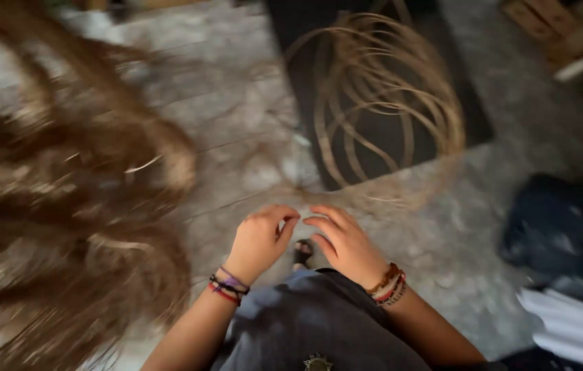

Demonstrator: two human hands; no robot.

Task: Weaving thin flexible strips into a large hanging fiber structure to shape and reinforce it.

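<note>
Below, both hands hover over grey stone floor beside coiled cane.

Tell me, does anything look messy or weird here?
Nothing looks broken or spilled. The coil of thin cane strips sprawls loosely, half on a dark mat, half on the grey floor. The left hand and right hand pinch close together, apparently on one fine strand, too blurred to tell.

Dim, warm light; heavy motion blur on fibre mass at frame left, hands mid-frame sharper, corners dark & soft.
</note>
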